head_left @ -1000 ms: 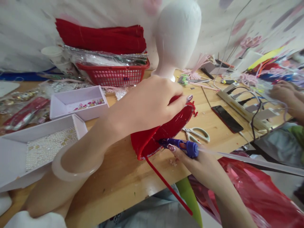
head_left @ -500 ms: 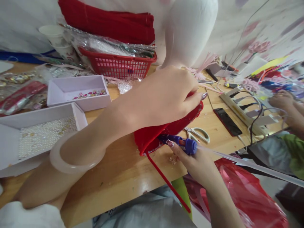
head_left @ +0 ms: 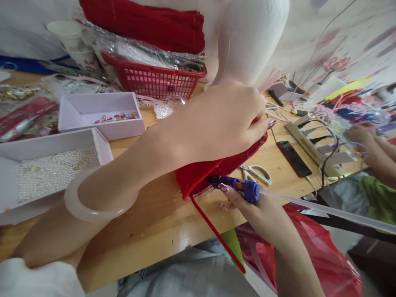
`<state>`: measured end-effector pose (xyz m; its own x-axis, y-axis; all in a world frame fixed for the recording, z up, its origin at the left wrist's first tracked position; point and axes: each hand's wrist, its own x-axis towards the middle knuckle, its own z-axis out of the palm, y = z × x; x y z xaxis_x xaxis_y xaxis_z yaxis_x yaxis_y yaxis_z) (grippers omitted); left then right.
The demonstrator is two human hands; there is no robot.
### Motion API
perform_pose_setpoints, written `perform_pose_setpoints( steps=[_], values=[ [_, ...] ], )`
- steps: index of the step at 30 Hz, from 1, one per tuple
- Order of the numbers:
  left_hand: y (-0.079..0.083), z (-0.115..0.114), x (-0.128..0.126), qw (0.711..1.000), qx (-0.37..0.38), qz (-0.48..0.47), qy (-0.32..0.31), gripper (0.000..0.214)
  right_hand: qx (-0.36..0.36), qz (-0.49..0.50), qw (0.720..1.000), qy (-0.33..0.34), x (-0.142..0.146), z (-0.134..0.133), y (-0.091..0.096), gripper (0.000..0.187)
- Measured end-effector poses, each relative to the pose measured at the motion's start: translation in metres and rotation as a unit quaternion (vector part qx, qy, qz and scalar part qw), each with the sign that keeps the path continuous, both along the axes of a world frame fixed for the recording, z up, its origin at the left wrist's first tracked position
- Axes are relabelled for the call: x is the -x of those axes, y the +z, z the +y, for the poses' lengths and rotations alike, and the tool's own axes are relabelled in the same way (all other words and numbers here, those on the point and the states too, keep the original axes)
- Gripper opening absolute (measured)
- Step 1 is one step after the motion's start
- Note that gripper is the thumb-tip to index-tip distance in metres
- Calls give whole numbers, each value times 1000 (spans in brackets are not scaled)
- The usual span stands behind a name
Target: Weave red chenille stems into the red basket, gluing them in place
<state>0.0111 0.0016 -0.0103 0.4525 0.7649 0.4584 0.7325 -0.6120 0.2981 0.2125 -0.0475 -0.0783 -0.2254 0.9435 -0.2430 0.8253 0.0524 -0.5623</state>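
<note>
My left hand (head_left: 221, 123) is closed over the top of a red curved craft piece (head_left: 201, 175) standing on the wooden table (head_left: 154, 222), fingers pressed on its far edge. A pale bangle sits on that wrist. My right hand (head_left: 247, 204) grips a blue hot glue gun (head_left: 239, 186), whose nozzle touches the lower inner side of the red piece. A clear glue stick (head_left: 324, 210) juts out behind the gun to the right. A red strip (head_left: 216, 235) trails from the piece over the table edge.
Two white boxes lie at left, one with pearls (head_left: 52, 171), one with pink gems (head_left: 102, 113). A red basket (head_left: 154, 80), a white foam head (head_left: 247, 37), scissors (head_left: 258, 173), a phone (head_left: 292, 152) and a power strip (head_left: 312, 146) are behind. Another person's hand (head_left: 360, 134) works at right.
The view has shifted up and closer. My left hand has slid slightly further over the red piece; the glue gun stays at the same spot on its lower side.
</note>
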Motion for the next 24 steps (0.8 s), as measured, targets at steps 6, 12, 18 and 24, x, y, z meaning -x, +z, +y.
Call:
perform_pose_setpoints(
  steps=[6, 12, 18, 24],
  values=[
    [1, -2, -1, 1000, 9, -2, 9, 37, 20, 39, 999, -11, 4, -1, -3, 48],
    [2, -1, -2, 1000, 5, 0, 12, 33, 14, 34, 999, -3, 7, -1, -2, 46],
    [2, -1, -2, 1000, 11, 8, 2, 40, 15, 13, 1000, 1, 7, -5, 3, 45],
    [4, -3, -2, 999, 31, -11, 10, 34, 11, 30, 999, -26, 5, -3, 0, 46]
  ],
)
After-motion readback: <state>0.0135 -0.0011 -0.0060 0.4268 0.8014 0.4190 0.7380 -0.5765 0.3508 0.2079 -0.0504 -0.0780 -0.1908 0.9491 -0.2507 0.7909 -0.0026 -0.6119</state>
